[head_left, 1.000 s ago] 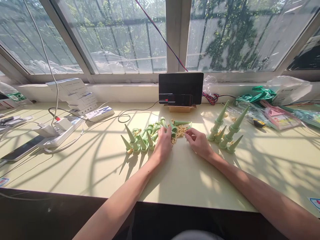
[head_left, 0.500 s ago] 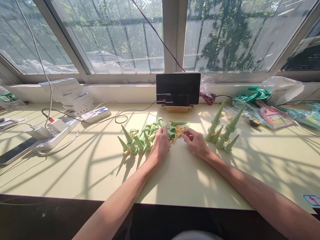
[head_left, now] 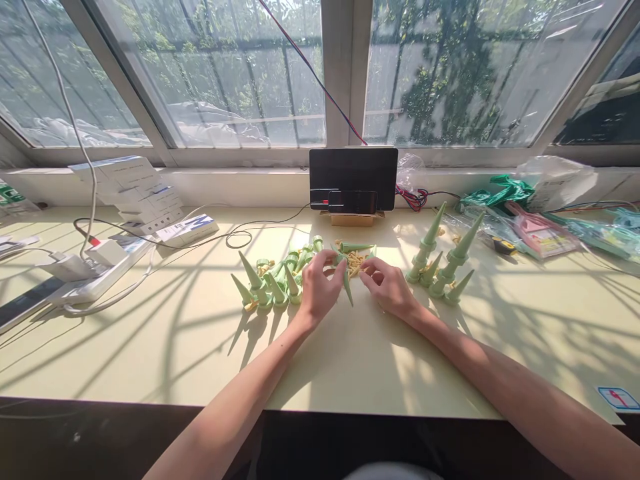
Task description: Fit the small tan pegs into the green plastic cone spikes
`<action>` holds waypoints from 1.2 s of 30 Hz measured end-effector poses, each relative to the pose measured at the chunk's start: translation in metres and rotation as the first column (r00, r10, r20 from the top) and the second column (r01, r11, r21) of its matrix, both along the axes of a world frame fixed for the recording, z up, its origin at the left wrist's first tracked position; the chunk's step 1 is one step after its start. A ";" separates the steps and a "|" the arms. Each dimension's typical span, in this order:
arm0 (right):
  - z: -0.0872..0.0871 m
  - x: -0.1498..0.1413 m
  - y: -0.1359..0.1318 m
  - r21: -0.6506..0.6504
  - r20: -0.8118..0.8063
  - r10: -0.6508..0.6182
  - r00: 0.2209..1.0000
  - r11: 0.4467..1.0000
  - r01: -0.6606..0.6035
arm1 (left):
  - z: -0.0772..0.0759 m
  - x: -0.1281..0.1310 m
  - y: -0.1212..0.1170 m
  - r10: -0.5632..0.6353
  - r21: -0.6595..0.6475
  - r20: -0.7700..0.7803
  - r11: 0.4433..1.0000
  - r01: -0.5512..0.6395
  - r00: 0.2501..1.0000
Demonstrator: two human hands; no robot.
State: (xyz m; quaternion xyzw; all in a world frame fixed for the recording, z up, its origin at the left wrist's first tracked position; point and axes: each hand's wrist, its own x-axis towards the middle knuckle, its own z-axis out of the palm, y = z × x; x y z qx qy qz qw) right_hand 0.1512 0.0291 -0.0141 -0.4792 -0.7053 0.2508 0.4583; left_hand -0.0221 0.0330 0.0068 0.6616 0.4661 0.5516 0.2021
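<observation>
My left hand [head_left: 321,283] is closed around a green plastic spike [head_left: 348,288], whose pointed end slants down toward the table. Fingers of my right hand [head_left: 387,285] are pinched together just right of a pile of small tan pieces [head_left: 356,260]; whatever they may hold is hidden. Left of my left hand stand several green spikes [head_left: 257,283] on round collars, tips up, with more green parts [head_left: 295,259] lying behind them. Behind the tan pile rests another green spike [head_left: 354,247] on its side. Stacked green spikes [head_left: 460,257] rise to the right of my right hand.
A black tablet [head_left: 353,170] with a phone [head_left: 353,202] before it stands at the back on a cardboard support. White boxes [head_left: 135,193], a power strip [head_left: 107,267] and cables lie left. Plastic bags [head_left: 555,187] and a tape measure [head_left: 503,245] lie right.
My left hand has drawn a green spike out of the heap and turned it point-down, nearer my right hand. My right hand has stayed by the tan pieces. The view has shifted slightly.
</observation>
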 end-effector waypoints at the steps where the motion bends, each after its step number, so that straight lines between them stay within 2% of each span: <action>1: 0.001 0.000 -0.002 0.008 0.008 0.033 0.999 0.999 -0.033 | 0.001 0.001 -0.001 -0.001 -0.038 0.034 0.999 0.002 0.999; 5: 0.006 -0.003 -0.008 0.042 0.013 0.157 0.988 0.987 -0.157 | 0.004 0.004 -0.004 -0.084 -0.162 0.162 0.981 0.111 0.983; 9: 0.007 -0.004 -0.010 0.109 -0.049 0.104 0.993 0.989 -0.099 | 0.006 0.006 -0.007 -0.130 -0.229 0.230 0.956 0.184 0.964; 13: 0.005 -0.004 -0.009 0.081 -0.159 0.091 0.983 0.994 -0.079 | 0.005 0.005 -0.008 -0.150 -0.292 0.198 0.935 0.204 0.969; 18: 0.004 -0.005 -0.008 0.057 -0.293 0.097 0.951 0.995 -0.084 | 0.005 0.006 -0.009 -0.195 -0.317 0.168 0.917 0.240 0.966; 21: 0.005 -0.006 -0.009 -0.006 -0.339 0.077 0.937 0.996 -0.084 | 0.005 0.007 -0.009 -0.203 -0.320 0.223 0.909 0.269 0.953; 24: 0.006 -0.005 -0.008 -0.029 -0.334 0.071 0.940 0.996 -0.086 | 0.002 0.008 -0.008 -0.257 -0.290 0.273 0.897 0.334 0.927; 30: 0.003 -0.004 -0.007 -0.039 -0.309 0.066 0.949 0.996 -0.082 | -0.003 0.009 -0.007 -0.421 -0.338 0.200 0.818 0.465 0.885; 36: 0.005 -0.005 -0.007 -0.057 -0.271 0.031 0.962 0.997 -0.048 | -0.001 0.011 -0.008 -0.368 -0.312 0.155 0.862 0.399 0.917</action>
